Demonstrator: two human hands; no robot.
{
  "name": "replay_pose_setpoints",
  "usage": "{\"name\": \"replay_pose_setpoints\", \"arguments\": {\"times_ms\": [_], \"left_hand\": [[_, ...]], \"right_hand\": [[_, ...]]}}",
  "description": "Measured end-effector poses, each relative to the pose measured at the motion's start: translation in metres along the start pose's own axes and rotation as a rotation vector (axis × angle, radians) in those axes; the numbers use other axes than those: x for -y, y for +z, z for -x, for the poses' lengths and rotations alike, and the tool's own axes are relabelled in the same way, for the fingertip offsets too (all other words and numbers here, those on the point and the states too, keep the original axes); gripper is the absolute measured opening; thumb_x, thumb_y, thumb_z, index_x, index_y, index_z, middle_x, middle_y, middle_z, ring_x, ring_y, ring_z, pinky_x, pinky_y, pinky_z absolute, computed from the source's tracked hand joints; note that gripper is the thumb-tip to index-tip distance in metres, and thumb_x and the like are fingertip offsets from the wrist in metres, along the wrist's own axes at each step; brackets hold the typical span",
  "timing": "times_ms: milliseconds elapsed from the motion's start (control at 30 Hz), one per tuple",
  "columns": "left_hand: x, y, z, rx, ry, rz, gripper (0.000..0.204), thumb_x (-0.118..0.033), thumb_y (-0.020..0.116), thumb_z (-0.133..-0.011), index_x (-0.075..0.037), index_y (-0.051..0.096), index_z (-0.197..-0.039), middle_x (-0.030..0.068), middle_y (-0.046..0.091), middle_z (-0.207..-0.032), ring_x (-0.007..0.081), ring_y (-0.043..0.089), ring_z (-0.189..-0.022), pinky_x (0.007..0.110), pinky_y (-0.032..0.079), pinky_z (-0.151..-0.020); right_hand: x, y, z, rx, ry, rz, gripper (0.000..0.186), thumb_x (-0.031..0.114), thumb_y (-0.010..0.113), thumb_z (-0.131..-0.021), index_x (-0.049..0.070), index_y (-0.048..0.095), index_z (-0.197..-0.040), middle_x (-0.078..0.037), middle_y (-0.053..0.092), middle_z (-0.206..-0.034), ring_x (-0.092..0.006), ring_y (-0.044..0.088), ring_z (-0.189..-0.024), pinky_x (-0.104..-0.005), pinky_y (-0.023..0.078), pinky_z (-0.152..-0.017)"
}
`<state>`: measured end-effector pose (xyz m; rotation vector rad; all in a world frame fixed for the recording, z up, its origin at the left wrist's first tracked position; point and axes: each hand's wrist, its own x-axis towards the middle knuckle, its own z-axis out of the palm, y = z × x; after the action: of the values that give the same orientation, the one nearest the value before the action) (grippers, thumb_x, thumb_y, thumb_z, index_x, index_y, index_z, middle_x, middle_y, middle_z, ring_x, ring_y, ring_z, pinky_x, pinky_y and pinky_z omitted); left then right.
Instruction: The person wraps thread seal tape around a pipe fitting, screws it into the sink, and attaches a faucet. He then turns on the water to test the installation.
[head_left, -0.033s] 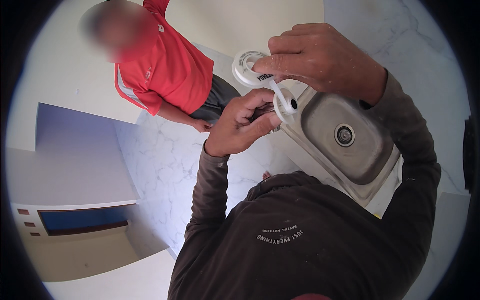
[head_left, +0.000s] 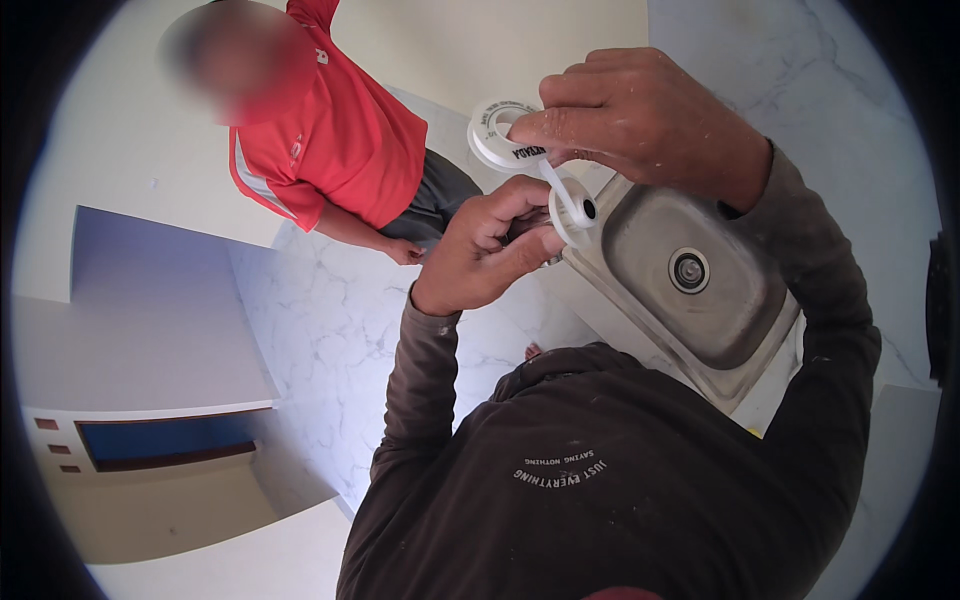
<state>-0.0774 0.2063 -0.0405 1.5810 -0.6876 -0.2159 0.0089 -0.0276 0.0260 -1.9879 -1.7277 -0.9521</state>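
My right hand (head_left: 645, 122) pinches a white roll of thread seal tape (head_left: 490, 142), with dark print on its side. From the roll a narrow white strip of tape (head_left: 552, 180) runs down to a round white flanged fitting (head_left: 562, 222). A dark hole shows at the end of that fitting's short neck, and the tape meets the neck. My left hand (head_left: 478, 245) grips the fitting from behind, thumb and fingers closed on it. The part of the fitting inside my left palm is hidden.
Below and right of my hands lies a stainless steel sink (head_left: 700, 340) with a round drain (head_left: 689, 271). Another person in a red shirt (head_left: 345, 140) stands at the upper left, an arm hanging down. Marbled tile (head_left: 320, 310) covers the floor.
The tape roll has shifted very slightly to the right with my right hand. My left hand and the fitting have barely moved.
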Motion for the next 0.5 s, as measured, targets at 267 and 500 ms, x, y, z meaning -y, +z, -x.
{"name": "replay_pose_setpoints", "arguments": {"times_ms": [267, 500], "left_hand": [[0.010, 0.001, 0.005, -0.270, 0.061, -0.102, 0.029, -0.012, 0.065, -0.103, 0.002, 0.056, -0.127, 0.0041, 0.067, -0.094, 0.0063, 0.060, -0.081, 0.024, 0.049, -0.071], [0.019, -0.005, 0.009, -0.443, 0.040, -0.076, 0.029, -0.012, 0.065, -0.103, 0.002, 0.058, -0.128, 0.0043, 0.067, -0.095, 0.0057, 0.059, -0.078, 0.022, 0.048, -0.069]], "right_hand": [[-0.002, 0.027, 0.010, -0.066, 0.143, 0.094, 0.033, 0.020, 0.081, -0.080, 0.015, 0.072, -0.112, 0.001, 0.065, -0.084, -0.0218, 0.061, -0.069, -0.0355, 0.048, -0.061], [0.019, 0.051, 0.025, -0.044, 0.297, 0.124, 0.025, 0.030, 0.075, -0.089, 0.015, 0.070, -0.108, 0.000, 0.065, -0.078, -0.0214, 0.064, -0.066, -0.0349, 0.048, -0.063]]}}
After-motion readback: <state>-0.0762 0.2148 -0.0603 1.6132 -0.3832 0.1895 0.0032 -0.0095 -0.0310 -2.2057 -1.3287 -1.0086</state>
